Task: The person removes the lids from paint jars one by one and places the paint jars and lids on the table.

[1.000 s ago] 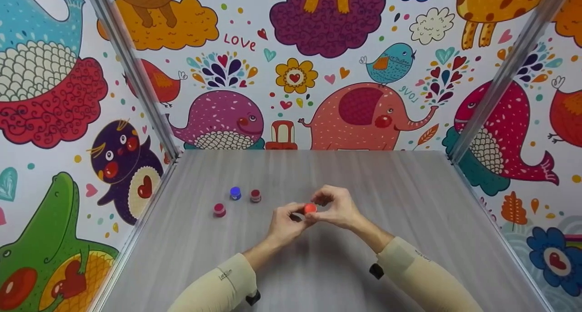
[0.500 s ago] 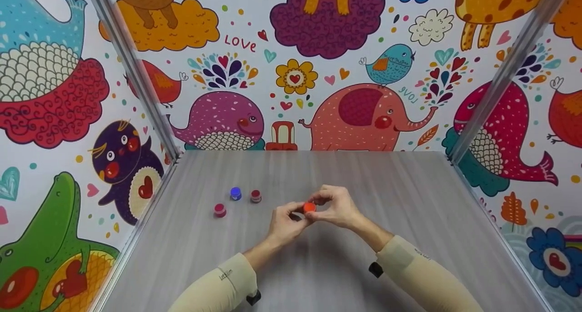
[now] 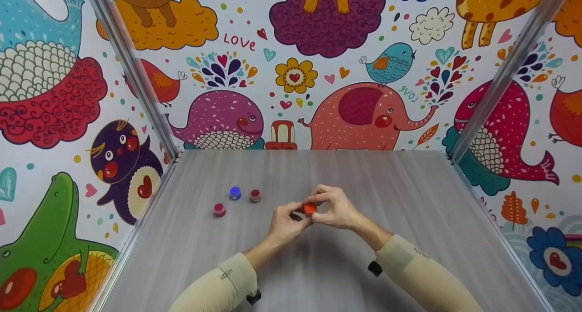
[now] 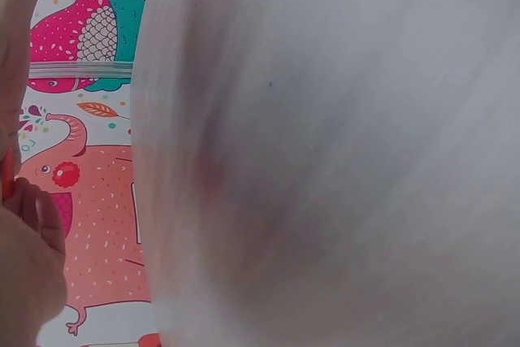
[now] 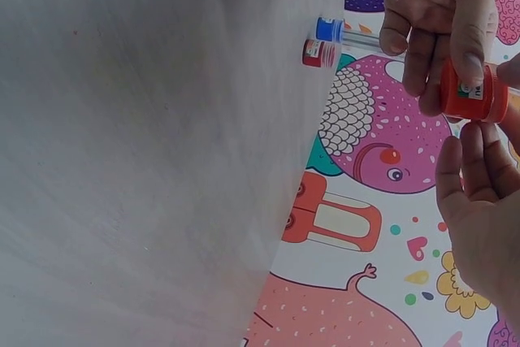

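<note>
A small jar with an orange-red lid [image 3: 310,208] is between the two hands above the table. The left hand [image 3: 285,223] grips its body from the left, thumb across the label in the right wrist view, where the jar [image 5: 467,92] lies sideways. At the lid, the thumb and fingertips of the right hand [image 3: 335,207] pinch the rim from the right. In the left wrist view only an orange-red sliver of the jar [image 4: 8,175] shows at the left edge, beside the left hand [image 4: 31,258].
Left of the hands, three small jars stand on the grey table [image 3: 391,184]: a blue one [image 3: 235,193], a dark red one [image 3: 255,196] and a pinkish-red one [image 3: 219,210]. Patterned walls with metal corner posts enclose the table's back and sides.
The right hand's fingers have shifted around the lid, its index finger now nearer the far rim. The left hand and the three standing jars look unmoved.
</note>
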{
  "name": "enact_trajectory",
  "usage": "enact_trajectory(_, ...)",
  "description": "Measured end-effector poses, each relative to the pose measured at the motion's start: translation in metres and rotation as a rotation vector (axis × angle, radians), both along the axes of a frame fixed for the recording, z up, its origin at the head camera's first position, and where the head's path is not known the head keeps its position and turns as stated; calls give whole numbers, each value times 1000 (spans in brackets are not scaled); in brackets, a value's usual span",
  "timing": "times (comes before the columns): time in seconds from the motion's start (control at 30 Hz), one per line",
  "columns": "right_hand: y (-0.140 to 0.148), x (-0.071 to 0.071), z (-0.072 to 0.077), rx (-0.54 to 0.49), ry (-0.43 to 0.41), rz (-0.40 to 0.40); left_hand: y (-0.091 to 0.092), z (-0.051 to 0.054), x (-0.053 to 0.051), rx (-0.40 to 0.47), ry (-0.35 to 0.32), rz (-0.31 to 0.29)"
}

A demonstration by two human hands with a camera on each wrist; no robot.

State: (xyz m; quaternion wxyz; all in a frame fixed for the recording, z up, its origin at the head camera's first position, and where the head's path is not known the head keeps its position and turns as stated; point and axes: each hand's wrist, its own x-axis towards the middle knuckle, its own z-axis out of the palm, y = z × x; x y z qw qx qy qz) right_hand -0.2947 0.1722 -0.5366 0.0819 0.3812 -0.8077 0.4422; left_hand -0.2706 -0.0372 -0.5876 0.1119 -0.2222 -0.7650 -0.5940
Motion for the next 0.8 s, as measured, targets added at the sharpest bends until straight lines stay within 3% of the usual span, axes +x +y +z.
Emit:
enact_trajectory(0.3, -2, 2, 2, -43, -2, 20, 0, 2, 0, 1, -8, 5)
enact_trajectory(0.8, 0, 2, -2, 11, 10, -174, -1, 4, -5, -4, 1, 37)
